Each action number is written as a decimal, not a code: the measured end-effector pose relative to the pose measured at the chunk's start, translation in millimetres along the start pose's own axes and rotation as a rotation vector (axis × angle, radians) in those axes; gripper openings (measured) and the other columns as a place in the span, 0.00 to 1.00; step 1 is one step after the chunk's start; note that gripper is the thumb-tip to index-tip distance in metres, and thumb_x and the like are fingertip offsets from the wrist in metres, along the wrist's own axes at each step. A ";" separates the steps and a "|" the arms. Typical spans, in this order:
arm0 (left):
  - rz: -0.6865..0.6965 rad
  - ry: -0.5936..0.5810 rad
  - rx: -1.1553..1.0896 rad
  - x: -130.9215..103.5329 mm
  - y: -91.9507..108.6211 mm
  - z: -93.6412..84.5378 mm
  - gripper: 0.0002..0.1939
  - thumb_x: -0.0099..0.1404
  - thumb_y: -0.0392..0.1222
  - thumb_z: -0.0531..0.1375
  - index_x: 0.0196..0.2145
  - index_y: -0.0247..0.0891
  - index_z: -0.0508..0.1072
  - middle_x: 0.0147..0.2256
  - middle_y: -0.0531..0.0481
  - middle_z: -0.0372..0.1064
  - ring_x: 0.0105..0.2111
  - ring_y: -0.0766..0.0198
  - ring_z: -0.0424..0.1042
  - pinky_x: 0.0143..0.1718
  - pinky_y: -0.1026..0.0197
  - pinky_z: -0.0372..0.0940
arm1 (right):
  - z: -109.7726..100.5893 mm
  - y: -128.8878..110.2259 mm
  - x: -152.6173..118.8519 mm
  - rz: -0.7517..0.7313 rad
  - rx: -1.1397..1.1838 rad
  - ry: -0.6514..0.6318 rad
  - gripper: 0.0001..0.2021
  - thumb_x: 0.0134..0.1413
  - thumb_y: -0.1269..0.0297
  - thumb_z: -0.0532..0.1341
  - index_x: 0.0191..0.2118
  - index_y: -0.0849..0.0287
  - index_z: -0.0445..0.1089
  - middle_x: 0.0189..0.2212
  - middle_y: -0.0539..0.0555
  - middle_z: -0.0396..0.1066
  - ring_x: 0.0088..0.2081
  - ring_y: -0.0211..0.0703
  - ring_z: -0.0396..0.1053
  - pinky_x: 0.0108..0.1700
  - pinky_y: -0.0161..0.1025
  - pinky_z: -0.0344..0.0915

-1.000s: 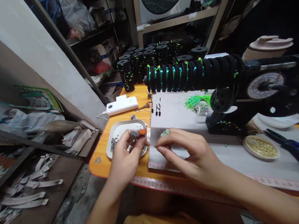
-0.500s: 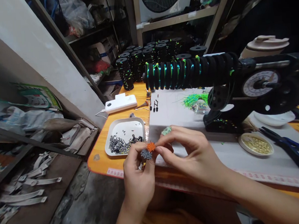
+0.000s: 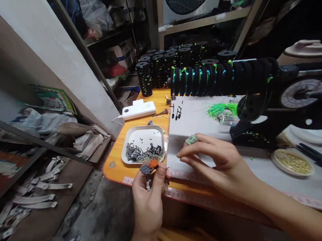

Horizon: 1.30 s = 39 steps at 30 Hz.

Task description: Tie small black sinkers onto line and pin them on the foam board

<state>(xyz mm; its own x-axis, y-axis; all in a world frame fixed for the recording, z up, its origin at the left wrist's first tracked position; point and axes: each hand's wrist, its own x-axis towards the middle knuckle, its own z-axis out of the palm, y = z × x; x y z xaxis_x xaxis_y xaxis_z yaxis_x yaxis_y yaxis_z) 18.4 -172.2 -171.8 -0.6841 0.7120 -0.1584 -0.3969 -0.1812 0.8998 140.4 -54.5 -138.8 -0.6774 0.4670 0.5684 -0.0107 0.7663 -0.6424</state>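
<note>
My left hand (image 3: 148,194) is closed on a grey bead-like bundle (image 3: 146,169) and an orange bundle (image 3: 153,164), just in front of the white tray (image 3: 123,152) of small dark and grey pieces. To its right, my right hand (image 3: 219,160) is closed round a pale green bundle (image 3: 191,139), which pokes out above the curled fingers. Its thumb and index fingertip nearly meet; whether a thin strand lies between them is too fine to tell. The two hands are apart.
A black machine (image 3: 256,110) carries a roller wound with green and blue strands. Behind stand black spools (image 3: 144,77). A white power bank (image 3: 138,109), green strands (image 3: 223,109), a dish of gold pieces (image 3: 292,162) and pliers (image 3: 318,157) lie about.
My right hand has drawn away to the right from the orange bundle. My left hand keeps both bundles, now tilted. The whole view has shifted, so the bench appears further right.
</note>
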 end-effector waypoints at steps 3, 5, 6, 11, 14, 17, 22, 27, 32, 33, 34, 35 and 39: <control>0.032 0.026 0.058 -3.0 2.3 -2.1 0.17 0.52 0.53 0.71 0.29 0.37 0.76 0.25 0.53 0.69 0.22 0.72 0.61 0.22 0.69 0.57 | 0.0 0.4 0.2 -0.025 -0.056 -0.025 0.07 0.61 0.75 0.58 0.39 0.59 0.73 0.27 0.52 0.66 0.28 0.38 0.64 0.28 0.34 0.60; 0.037 0.035 0.070 -3.7 2.9 -3.0 0.17 0.52 0.53 0.71 0.29 0.37 0.75 0.25 0.53 0.68 0.23 0.71 0.62 0.22 0.68 0.57 | 0.5 0.5 -0.2 -0.037 -0.061 -0.047 0.08 0.61 0.75 0.57 0.39 0.59 0.73 0.29 0.53 0.66 0.29 0.38 0.65 0.29 0.34 0.62; 0.029 0.034 0.068 -3.7 3.1 -3.4 0.17 0.52 0.53 0.71 0.29 0.37 0.75 0.25 0.53 0.68 0.23 0.71 0.61 0.22 0.68 0.57 | 0.7 0.6 -0.6 -0.040 -0.059 -0.057 0.09 0.62 0.76 0.57 0.40 0.59 0.73 0.29 0.53 0.66 0.30 0.38 0.65 0.29 0.34 0.62; -0.005 -0.003 0.043 -1.9 2.6 -4.2 0.17 0.53 0.52 0.71 0.29 0.36 0.75 0.23 0.54 0.67 0.18 0.74 0.55 0.20 0.68 0.54 | 1.8 3.2 -2.7 -0.051 -0.049 -0.070 0.11 0.61 0.77 0.56 0.41 0.57 0.72 0.31 0.53 0.65 0.30 0.39 0.66 0.29 0.34 0.63; -0.031 -0.031 0.006 -1.0 2.4 -3.8 0.15 0.54 0.50 0.71 0.28 0.36 0.74 0.23 0.54 0.67 0.18 0.75 0.55 0.20 0.70 0.53 | 1.8 4.0 -3.7 -0.046 -0.043 -0.069 0.11 0.61 0.77 0.56 0.42 0.57 0.72 0.31 0.53 0.65 0.30 0.38 0.66 0.29 0.33 0.63; -0.083 -0.070 -0.056 -0.4 2.3 -3.6 0.15 0.55 0.48 0.71 0.29 0.35 0.74 0.23 0.55 0.66 0.17 0.78 0.51 0.20 0.71 0.51 | 1.2 3.3 -4.0 -0.037 -0.038 -0.067 0.10 0.62 0.77 0.56 0.41 0.57 0.72 0.31 0.53 0.65 0.31 0.38 0.66 0.29 0.33 0.63; -0.112 -0.126 -0.126 1.8 0.8 -5.3 0.13 0.57 0.46 0.70 0.29 0.34 0.74 0.23 0.55 0.66 0.16 0.82 0.47 0.19 0.72 0.48 | 0.4 2.8 -3.4 -0.040 -0.018 -0.065 0.11 0.62 0.77 0.55 0.42 0.57 0.72 0.32 0.53 0.65 0.31 0.37 0.66 0.30 0.33 0.63; -0.125 -0.137 -0.111 0.9 1.3 -4.6 0.14 0.56 0.46 0.71 0.29 0.34 0.74 0.22 0.56 0.65 0.16 0.81 0.47 0.18 0.73 0.48 | 1.6 2.2 -4.5 -0.030 0.062 -0.076 0.09 0.62 0.75 0.58 0.43 0.57 0.73 0.34 0.53 0.65 0.34 0.37 0.66 0.33 0.32 0.63; -0.062 -0.024 0.029 -4.0 -2.1 0.3 0.17 0.52 0.50 0.72 0.31 0.34 0.76 0.22 0.53 0.68 0.20 0.73 0.62 0.21 0.71 0.58 | 4.8 -3.2 -6.8 -0.068 0.147 -0.089 0.08 0.58 0.72 0.64 0.44 0.60 0.75 0.31 0.52 0.62 0.30 0.35 0.62 0.29 0.30 0.61; -0.036 -0.011 0.061 -4.5 -3.6 1.1 0.18 0.52 0.51 0.71 0.31 0.34 0.76 0.23 0.51 0.69 0.22 0.70 0.65 0.22 0.70 0.60 | 5.5 -4.3 -6.8 -0.073 0.131 -0.093 0.09 0.58 0.73 0.64 0.44 0.61 0.75 0.30 0.52 0.61 0.29 0.35 0.62 0.28 0.30 0.60; -0.003 -0.013 0.097 -4.7 -5.0 1.4 0.18 0.53 0.52 0.71 0.31 0.34 0.77 0.24 0.50 0.71 0.24 0.68 0.67 0.24 0.68 0.62 | 6.1 -5.2 -6.7 -0.078 0.105 -0.090 0.08 0.58 0.74 0.63 0.43 0.61 0.76 0.29 0.51 0.61 0.29 0.35 0.61 0.27 0.30 0.59; 0.037 -0.019 0.145 -4.2 -6.0 0.7 0.17 0.54 0.52 0.70 0.31 0.35 0.77 0.25 0.49 0.72 0.25 0.66 0.69 0.25 0.67 0.64 | 6.6 -5.7 -6.4 -0.086 0.070 -0.085 0.08 0.58 0.75 0.62 0.42 0.62 0.76 0.28 0.51 0.60 0.28 0.36 0.60 0.27 0.31 0.58; 0.286 0.045 0.429 5.0 -1.2 -14.9 0.09 0.59 0.46 0.67 0.33 0.38 0.77 0.29 0.49 0.75 0.30 0.62 0.73 0.32 0.65 0.67 | 4.0 -2.6 -4.6 -0.153 -0.120 -0.057 0.05 0.59 0.76 0.59 0.35 0.64 0.72 0.26 0.52 0.61 0.28 0.37 0.59 0.28 0.34 0.56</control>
<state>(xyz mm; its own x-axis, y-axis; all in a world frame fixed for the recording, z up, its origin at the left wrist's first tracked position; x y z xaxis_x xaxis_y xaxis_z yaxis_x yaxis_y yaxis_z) 6.4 -178.5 -179.8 -0.7582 0.6427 0.1097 0.0905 -0.0628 0.9939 140.6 -60.4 -141.8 -0.7150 0.3182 0.6226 -0.0314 0.8749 -0.4833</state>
